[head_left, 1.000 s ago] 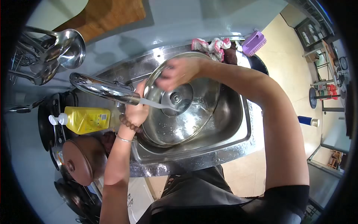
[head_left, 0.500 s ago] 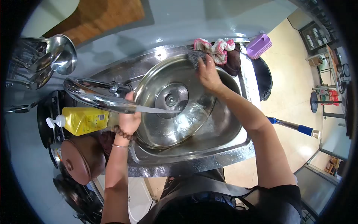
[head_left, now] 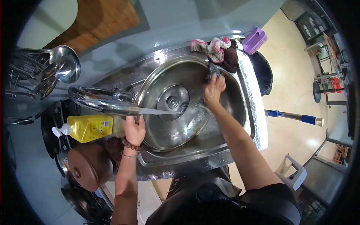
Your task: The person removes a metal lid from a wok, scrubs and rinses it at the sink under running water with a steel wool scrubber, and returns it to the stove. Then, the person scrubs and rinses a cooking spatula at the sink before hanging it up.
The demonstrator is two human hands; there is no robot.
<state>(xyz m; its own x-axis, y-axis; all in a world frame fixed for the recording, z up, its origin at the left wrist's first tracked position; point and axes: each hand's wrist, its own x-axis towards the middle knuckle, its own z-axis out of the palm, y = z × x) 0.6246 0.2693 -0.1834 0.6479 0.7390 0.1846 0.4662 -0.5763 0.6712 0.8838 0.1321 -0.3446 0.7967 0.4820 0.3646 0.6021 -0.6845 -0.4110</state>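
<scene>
A large round steel lid (head_left: 161,80) lies tilted in the steel sink (head_left: 228,123), its knob at the centre. Water runs from the curved faucet (head_left: 101,102) onto it. My right hand (head_left: 214,89) has its fingers closed on a dark scrubber (head_left: 214,70) at the lid's upper right rim. Near the left rim, just under the faucet's end, is my left hand (head_left: 134,130), with its fingers partly hidden; its thumb stands apart and its grip on the rim cannot be made out.
A yellow soap bottle (head_left: 90,128) and a brown lidded pot (head_left: 88,168) stand at left. Ladles (head_left: 65,63) hang upper left. Cloths (head_left: 215,48) and a purple brush (head_left: 255,40) lie behind the sink. A blue-ended pole (head_left: 294,117) is at right.
My right hand has moved with the scrubber right and down along the lid's rim. The camera view has shifted slightly, and a grey stool now shows at the lower right.
</scene>
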